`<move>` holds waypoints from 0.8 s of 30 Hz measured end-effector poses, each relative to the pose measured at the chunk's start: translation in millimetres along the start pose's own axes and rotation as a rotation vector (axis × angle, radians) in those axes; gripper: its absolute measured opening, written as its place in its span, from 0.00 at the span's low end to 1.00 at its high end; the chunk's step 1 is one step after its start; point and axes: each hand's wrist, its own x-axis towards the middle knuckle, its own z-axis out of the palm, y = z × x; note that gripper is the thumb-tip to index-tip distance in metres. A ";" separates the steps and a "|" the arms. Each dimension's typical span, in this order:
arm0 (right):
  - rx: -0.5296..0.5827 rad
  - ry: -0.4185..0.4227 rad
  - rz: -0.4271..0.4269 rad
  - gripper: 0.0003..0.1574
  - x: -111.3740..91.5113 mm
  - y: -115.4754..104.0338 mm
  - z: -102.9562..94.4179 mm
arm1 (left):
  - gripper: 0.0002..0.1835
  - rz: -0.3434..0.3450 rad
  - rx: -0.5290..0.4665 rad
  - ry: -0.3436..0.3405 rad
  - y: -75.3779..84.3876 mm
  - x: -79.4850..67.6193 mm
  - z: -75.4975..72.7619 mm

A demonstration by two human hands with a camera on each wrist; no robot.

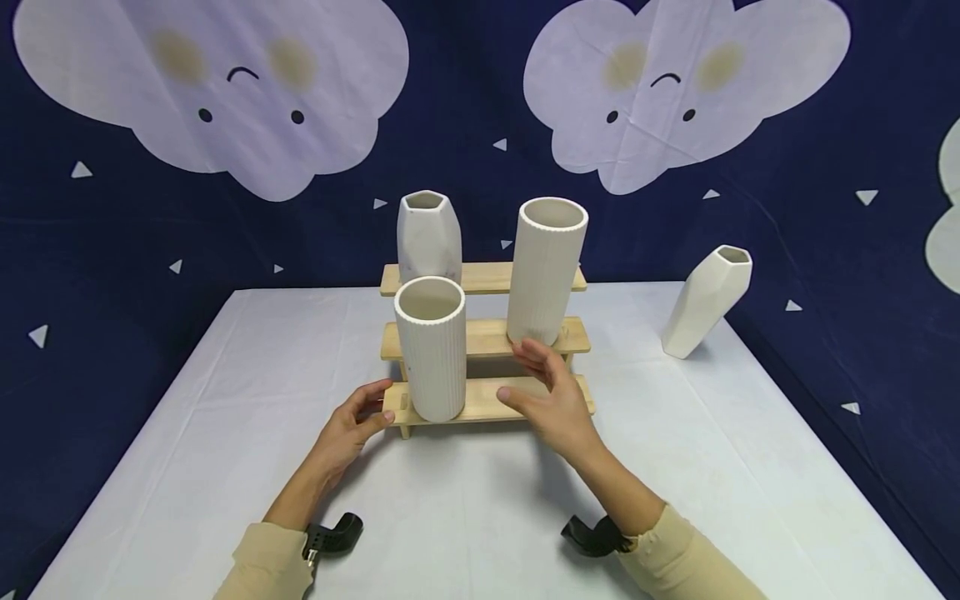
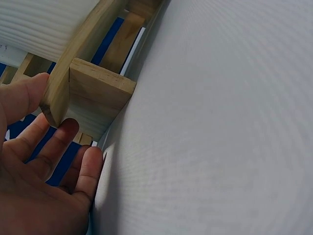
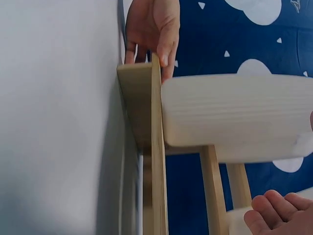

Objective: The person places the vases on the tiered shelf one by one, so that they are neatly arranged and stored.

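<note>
A three-tier wooden stand [image 1: 491, 400] stands on the table. My left hand [image 1: 351, 427] pinches the left end of its lowest shelf, thumb on one face and fingers on the other, as the left wrist view shows. A white ribbed cylindrical vase [image 1: 433, 358] stands on that shelf's left part. A second, taller-looking ribbed vase [image 1: 546, 275] is on the middle shelf at right, slightly tilted in view. My right hand [image 1: 558, 408] is at its base with fingers extended; whether they touch it I cannot tell. Behind, a white faceted vase [image 1: 429, 237] sits on the top shelf, partly hidden.
Another white faceted vase [image 1: 707, 302] stands on the table's right side near the back. A white cloth covers the table [image 1: 225, 467]. Behind it hangs a dark blue curtain [image 1: 465, 100] with cloud prints. Black wrist straps are on both forearms.
</note>
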 end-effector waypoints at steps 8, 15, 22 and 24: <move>-0.016 0.044 -0.030 0.45 -6.8 8.9 -20.9 | 0.29 -0.008 -0.011 0.004 -0.2 0.8 -0.4; -0.029 0.113 -0.003 0.44 -13.6 18.2 -43.3 | 0.30 -0.002 -0.009 -0.003 -1.5 0.5 -0.2; -0.047 0.188 0.012 0.41 -17.4 26.4 -64.4 | 0.30 -0.002 0.001 0.003 -0.8 0.5 -0.2; -0.064 0.207 0.018 0.41 -17.6 28.5 -70.4 | 0.30 0.001 0.002 0.003 -0.8 0.4 -0.3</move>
